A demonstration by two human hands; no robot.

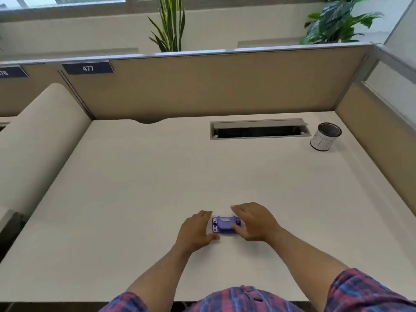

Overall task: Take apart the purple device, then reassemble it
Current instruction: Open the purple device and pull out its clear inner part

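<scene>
A small purple device (224, 225) lies flat on the white desk (135, 199), near the front edge and slightly right of centre. It has a ridged top and small light-coloured details at its left end. My left hand (197, 230) rests on the desk at the device's left end, fingers spread, touching or almost touching it. My right hand (255, 221) covers the right end, its thumb on the device's top and its fingers curved over the far side. Whether the right hand grips it firmly I cannot tell.
A white cup with a dark inside (325, 136) stands at the back right. A grey cable tray with its lid open (258, 129) is set into the desk's back. Tan partition walls (202, 86) close the back and right sides; a padded divider (40, 136) stands at the left.
</scene>
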